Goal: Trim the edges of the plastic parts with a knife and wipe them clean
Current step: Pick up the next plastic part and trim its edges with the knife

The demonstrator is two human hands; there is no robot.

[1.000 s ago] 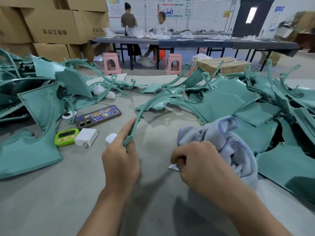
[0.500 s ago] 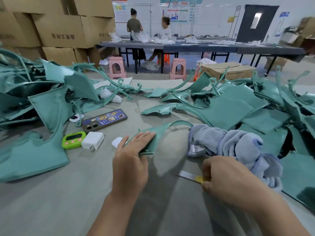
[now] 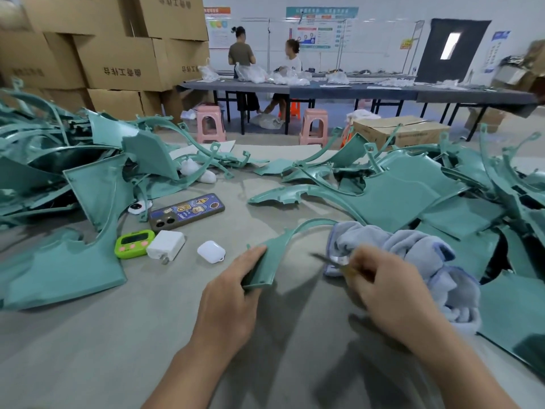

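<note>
A curved teal plastic part lies on the grey table in front of me. My left hand grips its wide near end, fingers along its left edge. My right hand pinches a thin knife whose blade points left toward the part; the blade is blurred. A light blue cloth lies crumpled just behind and right of my right hand. Piles of teal plastic parts spread across the right side, and another heap of parts covers the left.
A phone, green timer, white charger and white earbud case lie left of the held part. Cardboard boxes stack at the back left. Two people stand at a far table with pink stools.
My left hand moved from lying flat on the part to gripping its near end. My right hand lifted the knife off the table and swung the blade toward the part.
</note>
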